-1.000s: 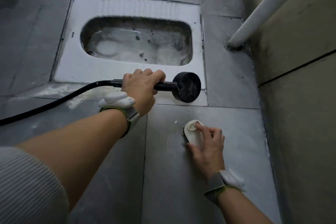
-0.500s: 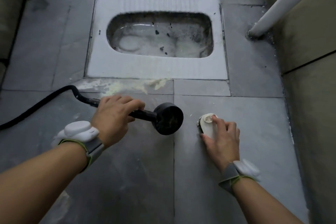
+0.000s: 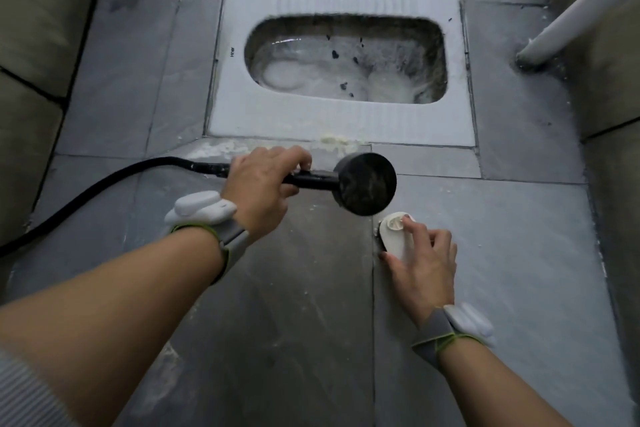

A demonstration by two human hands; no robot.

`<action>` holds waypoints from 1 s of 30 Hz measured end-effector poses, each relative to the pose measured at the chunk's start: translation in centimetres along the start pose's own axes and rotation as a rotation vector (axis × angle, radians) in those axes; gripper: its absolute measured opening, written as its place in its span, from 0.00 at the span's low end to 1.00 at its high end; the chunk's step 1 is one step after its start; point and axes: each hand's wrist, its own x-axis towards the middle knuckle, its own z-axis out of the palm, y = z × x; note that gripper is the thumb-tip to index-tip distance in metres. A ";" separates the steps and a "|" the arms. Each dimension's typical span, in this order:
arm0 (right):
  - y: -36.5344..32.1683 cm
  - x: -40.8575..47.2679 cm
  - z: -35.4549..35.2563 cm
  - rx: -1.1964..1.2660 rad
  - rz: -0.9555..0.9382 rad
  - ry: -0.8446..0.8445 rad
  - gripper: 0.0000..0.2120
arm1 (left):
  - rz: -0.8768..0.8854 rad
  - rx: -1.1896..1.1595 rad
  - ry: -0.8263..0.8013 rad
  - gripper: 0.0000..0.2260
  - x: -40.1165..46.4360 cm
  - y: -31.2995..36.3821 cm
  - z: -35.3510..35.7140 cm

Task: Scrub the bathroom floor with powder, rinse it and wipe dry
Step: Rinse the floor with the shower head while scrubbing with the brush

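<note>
My left hand (image 3: 263,191) grips the handle of a black shower head (image 3: 365,184), whose round face hangs just above the grey tiled floor (image 3: 502,253). Its black hose (image 3: 86,194) trails away to the left. My right hand (image 3: 424,263) holds a white scrub brush (image 3: 394,236) down on the floor, right on a tile joint, just below the shower head. Whitish powder residue (image 3: 221,149) lies on the tiles near the squat toilet's front edge.
A white squat toilet pan (image 3: 346,121) with foamy water and dark specks is set in the floor ahead. A white pipe (image 3: 571,21) comes down at the right wall. Walls close in on both sides.
The shower head has moved right and now hangs directly over the brush. The view has shifted so the toilet sits farther right. My right hand stays on the brush.
</note>
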 end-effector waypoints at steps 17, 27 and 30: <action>-8.9 11.7 2.3 0.045 -0.203 -0.072 0.28 | 0.203 0.246 -0.078 0.21 -0.6 -8.2 -2.4; -11.4 13.1 2.8 -0.009 -0.186 -0.080 0.30 | 0.276 0.196 -0.051 0.24 -1.3 -10.8 -2.9; -13.2 11.8 4.5 0.021 -0.491 -0.262 0.30 | 0.312 0.216 -0.061 0.24 -1.2 -11.0 -3.0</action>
